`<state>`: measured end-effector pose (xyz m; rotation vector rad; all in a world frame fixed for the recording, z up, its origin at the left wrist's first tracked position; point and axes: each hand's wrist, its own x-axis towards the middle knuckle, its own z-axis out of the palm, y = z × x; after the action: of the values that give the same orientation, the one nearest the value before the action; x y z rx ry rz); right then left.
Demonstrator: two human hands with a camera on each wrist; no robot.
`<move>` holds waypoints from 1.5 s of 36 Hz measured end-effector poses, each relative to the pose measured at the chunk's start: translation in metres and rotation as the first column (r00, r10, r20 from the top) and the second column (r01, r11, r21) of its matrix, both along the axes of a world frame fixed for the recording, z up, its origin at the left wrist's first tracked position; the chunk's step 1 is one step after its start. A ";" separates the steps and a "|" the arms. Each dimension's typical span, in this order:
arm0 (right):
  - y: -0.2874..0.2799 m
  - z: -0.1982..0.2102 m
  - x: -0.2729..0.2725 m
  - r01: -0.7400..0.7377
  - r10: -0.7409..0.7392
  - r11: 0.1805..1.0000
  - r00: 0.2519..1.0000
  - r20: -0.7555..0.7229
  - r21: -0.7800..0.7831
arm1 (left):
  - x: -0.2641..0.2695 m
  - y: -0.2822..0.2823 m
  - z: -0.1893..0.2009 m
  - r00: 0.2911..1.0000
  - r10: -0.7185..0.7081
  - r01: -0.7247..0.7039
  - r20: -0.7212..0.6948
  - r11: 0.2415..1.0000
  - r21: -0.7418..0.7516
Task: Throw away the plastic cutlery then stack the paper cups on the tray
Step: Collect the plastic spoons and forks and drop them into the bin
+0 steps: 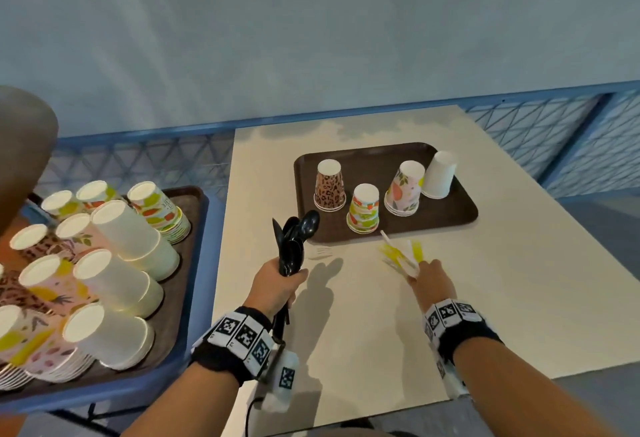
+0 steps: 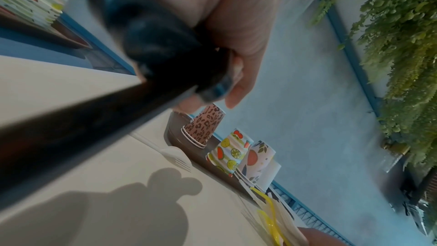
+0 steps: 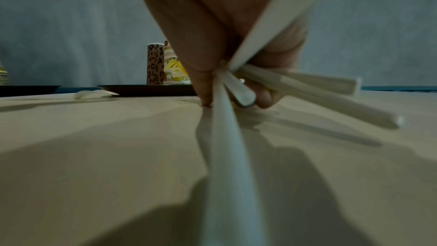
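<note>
Smooth beige table (image 1: 485, 298), glossy black spoons (image 1: 294, 239)

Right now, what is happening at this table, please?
A person is collecting plastic cutlery. The left hand holds a bundle of black spoons upright. The right hand gathers white and yellow cutlery against the table. One white fork still lies beside the tray, where four short cup stacks stand upside down.
</note>
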<state>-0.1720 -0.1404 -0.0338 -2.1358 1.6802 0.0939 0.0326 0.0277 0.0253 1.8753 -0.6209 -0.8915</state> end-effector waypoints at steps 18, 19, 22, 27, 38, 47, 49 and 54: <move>-0.026 0.012 -0.013 -0.251 0.250 0.968 0.966 0.064 0.013 | 0.003 -0.015 0.014 0.991 0.135 -0.135 0.019 0.991 -0.024; -0.025 0.016 -0.009 -0.300 0.297 0.954 0.948 0.111 0.006 | 0.005 -0.013 0.015 0.987 0.156 -0.155 0.025 0.988 -0.021; -0.018 0.035 0.011 -0.426 0.424 0.903 0.866 0.267 -0.052 | 0.009 -0.003 0.015 0.973 0.230 -0.229 0.037 0.973 -0.019; -0.012 0.063 0.074 -0.753 0.785 0.617 0.608 0.116 -0.229 | 0.010 0.015 0.018 0.933 0.352 -0.351 0.076 0.936 -0.023; 0.024 0.048 0.189 -0.990 0.962 0.121 0.133 -0.238 -0.065 | 0.011 0.063 0.011 0.810 0.580 -0.577 0.091 0.815 -0.060; 0.036 0.016 0.195 -0.952 0.952 0.298 0.291 -0.094 0.070 | -0.005 0.081 0.009 0.759 0.640 -0.642 0.123 0.766 -0.022; 0.038 0.015 0.190 -0.938 0.939 0.340 0.335 -0.071 0.067 | -0.009 0.080 0.009 0.763 0.635 -0.638 0.120 0.769 -0.017; 0.040 0.014 0.185 -0.905 0.907 0.421 0.418 -0.050 0.057 | -0.015 0.075 0.009 0.776 0.620 -0.622 0.111 0.783 -0.023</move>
<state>0.0130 -0.1002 -0.0194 -2.7910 0.2963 0.5058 0.0177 0.1027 0.0343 1.9676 -0.0244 -0.3496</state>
